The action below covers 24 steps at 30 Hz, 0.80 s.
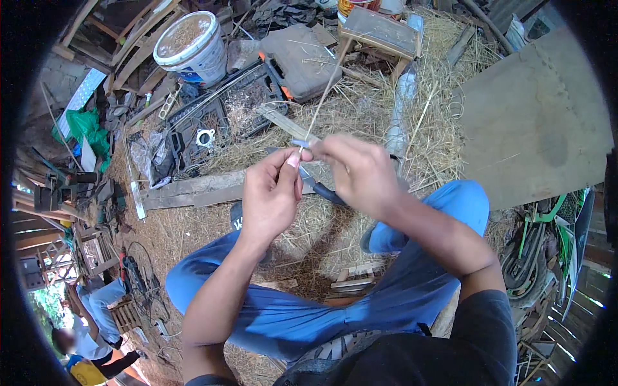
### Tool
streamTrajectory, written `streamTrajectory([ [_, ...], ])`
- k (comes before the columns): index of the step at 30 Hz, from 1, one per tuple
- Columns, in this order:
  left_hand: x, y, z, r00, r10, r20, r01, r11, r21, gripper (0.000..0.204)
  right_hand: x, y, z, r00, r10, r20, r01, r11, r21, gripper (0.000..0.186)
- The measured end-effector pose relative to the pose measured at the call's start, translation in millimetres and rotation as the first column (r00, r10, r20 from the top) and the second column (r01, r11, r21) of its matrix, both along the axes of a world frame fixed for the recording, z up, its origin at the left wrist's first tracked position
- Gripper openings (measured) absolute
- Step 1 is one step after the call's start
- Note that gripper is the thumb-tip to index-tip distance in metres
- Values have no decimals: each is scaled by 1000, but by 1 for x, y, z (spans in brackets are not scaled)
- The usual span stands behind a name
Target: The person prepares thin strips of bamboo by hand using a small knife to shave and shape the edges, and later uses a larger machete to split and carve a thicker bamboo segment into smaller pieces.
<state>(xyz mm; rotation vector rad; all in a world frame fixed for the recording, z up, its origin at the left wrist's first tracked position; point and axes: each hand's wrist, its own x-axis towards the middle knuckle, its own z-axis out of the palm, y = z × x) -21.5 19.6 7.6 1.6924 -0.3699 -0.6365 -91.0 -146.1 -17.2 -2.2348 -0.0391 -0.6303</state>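
Observation:
My left hand (269,190) is closed in a pinch, thumb against fingers, on the lower end of a thin stick (325,96). The stick slants up and away to the right. Close beside it, my right hand (360,170) is curled and blurred by motion, its fingertips at a small bluish-grey piece (300,143) across the stick; what that piece is cannot be made out. Below and behind the hands lies a knife with a black handle (329,193), its blade partly hidden by my left hand. A flat wooden strip (283,120) lies just beyond the hands.
Planks (212,192) lie across the straw-strewn ground before my feet. Beyond are an open tool case (193,125), a closed grey case (299,58), a white bucket (188,48) and a small wooden bench (381,32). A large board (534,122) stands right. Another person (87,328) sits far left.

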Motion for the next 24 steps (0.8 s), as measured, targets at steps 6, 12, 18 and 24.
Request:
streamTrajectory([
  [6,-4,-1,7,997,5,-83,-7,1000,-15,24,16,-24,0,983,-180,42,179,983,41,21],
  [12,-5,-1,8,988,32,-150,-41,997,-64,23,19,-35,0,980,-200,3,200,980,17,18],
  [18,0,6,-2,996,30,79,-37,996,86,24,3,-5,6,1000,-1,8,0,1000,30,15],
  [24,1,3,-6,975,39,221,-77,983,166,22,-1,-1,6,1000,25,0,-25,999,48,16],
])
